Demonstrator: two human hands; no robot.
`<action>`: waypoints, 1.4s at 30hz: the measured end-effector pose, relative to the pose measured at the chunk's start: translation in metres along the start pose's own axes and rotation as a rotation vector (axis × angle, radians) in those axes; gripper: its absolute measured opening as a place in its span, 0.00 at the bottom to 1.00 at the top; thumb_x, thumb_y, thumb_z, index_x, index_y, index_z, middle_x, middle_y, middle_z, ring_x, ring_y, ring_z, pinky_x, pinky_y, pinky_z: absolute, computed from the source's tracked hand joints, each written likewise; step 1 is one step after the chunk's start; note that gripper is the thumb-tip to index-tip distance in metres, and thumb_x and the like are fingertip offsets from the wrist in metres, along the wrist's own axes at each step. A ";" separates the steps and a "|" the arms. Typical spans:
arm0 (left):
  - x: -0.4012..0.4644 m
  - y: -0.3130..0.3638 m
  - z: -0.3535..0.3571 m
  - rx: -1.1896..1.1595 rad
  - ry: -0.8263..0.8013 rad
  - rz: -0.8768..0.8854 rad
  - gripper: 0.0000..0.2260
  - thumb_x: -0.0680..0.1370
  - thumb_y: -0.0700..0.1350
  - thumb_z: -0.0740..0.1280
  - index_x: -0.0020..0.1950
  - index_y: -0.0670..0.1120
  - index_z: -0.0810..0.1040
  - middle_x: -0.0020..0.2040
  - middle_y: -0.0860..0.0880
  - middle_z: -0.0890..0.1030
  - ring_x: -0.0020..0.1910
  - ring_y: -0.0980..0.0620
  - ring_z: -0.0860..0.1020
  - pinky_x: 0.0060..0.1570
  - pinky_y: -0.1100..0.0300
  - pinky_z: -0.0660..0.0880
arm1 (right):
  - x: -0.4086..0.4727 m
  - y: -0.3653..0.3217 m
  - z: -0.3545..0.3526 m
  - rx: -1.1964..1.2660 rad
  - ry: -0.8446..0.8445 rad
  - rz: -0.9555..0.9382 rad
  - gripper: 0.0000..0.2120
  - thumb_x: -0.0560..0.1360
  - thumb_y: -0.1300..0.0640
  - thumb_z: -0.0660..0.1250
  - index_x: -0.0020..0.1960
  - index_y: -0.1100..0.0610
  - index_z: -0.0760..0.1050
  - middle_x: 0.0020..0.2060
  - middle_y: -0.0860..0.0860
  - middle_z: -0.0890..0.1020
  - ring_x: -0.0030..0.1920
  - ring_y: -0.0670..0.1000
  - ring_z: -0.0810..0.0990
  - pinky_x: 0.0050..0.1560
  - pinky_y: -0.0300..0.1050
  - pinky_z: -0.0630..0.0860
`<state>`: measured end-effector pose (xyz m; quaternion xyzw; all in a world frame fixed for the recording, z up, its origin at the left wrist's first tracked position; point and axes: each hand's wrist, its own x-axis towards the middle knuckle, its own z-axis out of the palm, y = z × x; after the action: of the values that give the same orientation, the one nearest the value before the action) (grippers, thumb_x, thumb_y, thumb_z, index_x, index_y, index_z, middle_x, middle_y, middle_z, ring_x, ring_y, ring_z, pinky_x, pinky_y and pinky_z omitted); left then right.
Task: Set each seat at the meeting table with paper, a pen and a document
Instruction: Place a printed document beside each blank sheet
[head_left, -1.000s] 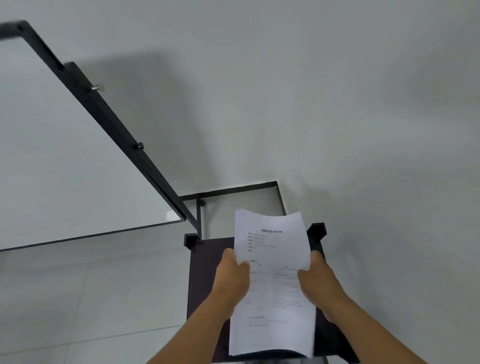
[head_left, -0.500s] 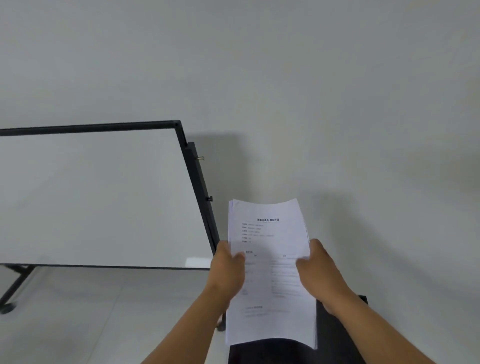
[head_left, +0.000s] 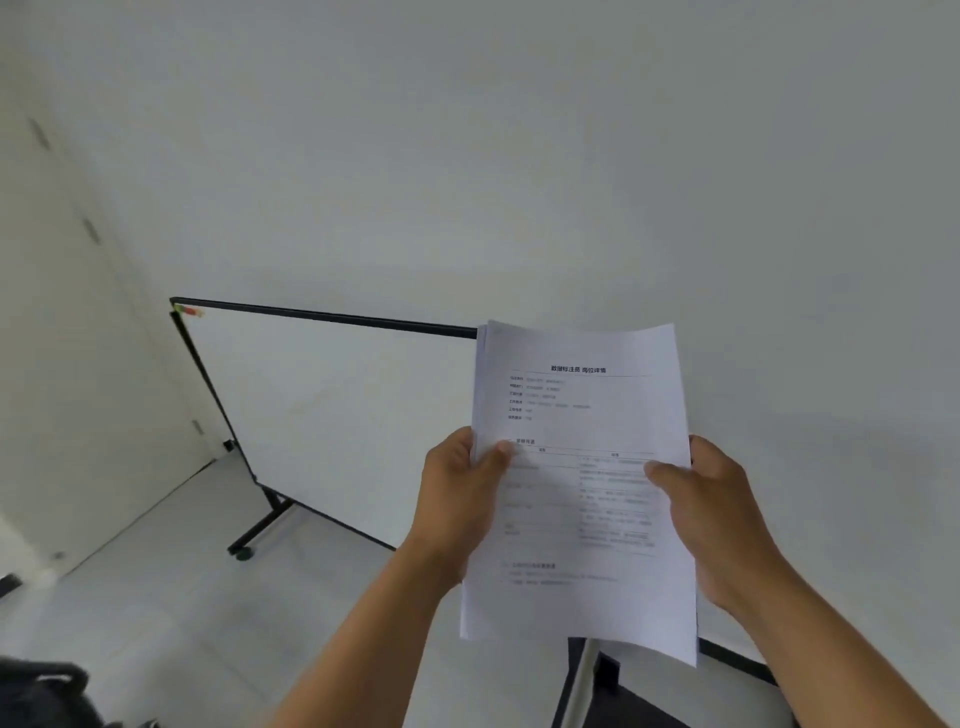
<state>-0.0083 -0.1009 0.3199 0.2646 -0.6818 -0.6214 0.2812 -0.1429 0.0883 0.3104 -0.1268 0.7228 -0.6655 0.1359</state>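
Note:
A stack of printed white documents (head_left: 582, 405) is held upright in front of me, its top sheet showing a heading and lines of text. My left hand (head_left: 457, 499) grips the stack's left edge, thumb across the front. My right hand (head_left: 717, 514) grips the right edge, thumb on the page and fingers behind. The sheets fan slightly at the top left corner. No meeting table, seat or pen is in view.
A black-framed whiteboard on a wheeled stand (head_left: 332, 415) stands to the left against a pale wall. A dark stand or frame (head_left: 602, 680) shows below the papers. A dark object (head_left: 41, 691) sits at the bottom left on the tiled floor.
The view has swung leftward, so the whiteboard now sits fully in sight at the left and the dark stand has dropped to the bottom edge. Both hands keep their grip on the stack.

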 end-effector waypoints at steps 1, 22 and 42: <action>-0.004 0.007 -0.009 0.003 0.014 0.008 0.07 0.87 0.45 0.68 0.59 0.43 0.84 0.52 0.46 0.90 0.50 0.43 0.90 0.50 0.45 0.89 | -0.001 -0.008 0.005 0.008 -0.027 -0.022 0.08 0.82 0.64 0.67 0.55 0.55 0.84 0.47 0.48 0.90 0.52 0.57 0.89 0.60 0.63 0.84; -0.127 0.038 -0.275 -0.016 0.546 0.124 0.09 0.89 0.40 0.64 0.64 0.49 0.83 0.53 0.48 0.91 0.49 0.47 0.90 0.45 0.52 0.87 | -0.113 -0.085 0.258 0.056 -0.633 -0.173 0.09 0.83 0.66 0.64 0.56 0.58 0.82 0.49 0.50 0.90 0.52 0.60 0.89 0.55 0.64 0.87; -0.116 0.020 -0.580 -0.053 0.748 0.159 0.06 0.88 0.42 0.67 0.63 0.46 0.83 0.52 0.48 0.91 0.50 0.44 0.90 0.48 0.48 0.87 | -0.203 -0.129 0.569 0.053 -0.841 -0.214 0.09 0.84 0.65 0.64 0.57 0.57 0.82 0.49 0.51 0.91 0.49 0.56 0.90 0.47 0.56 0.87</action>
<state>0.4860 -0.4213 0.3742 0.4120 -0.5341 -0.4754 0.5648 0.2541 -0.3759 0.4009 -0.4575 0.5700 -0.5846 0.3521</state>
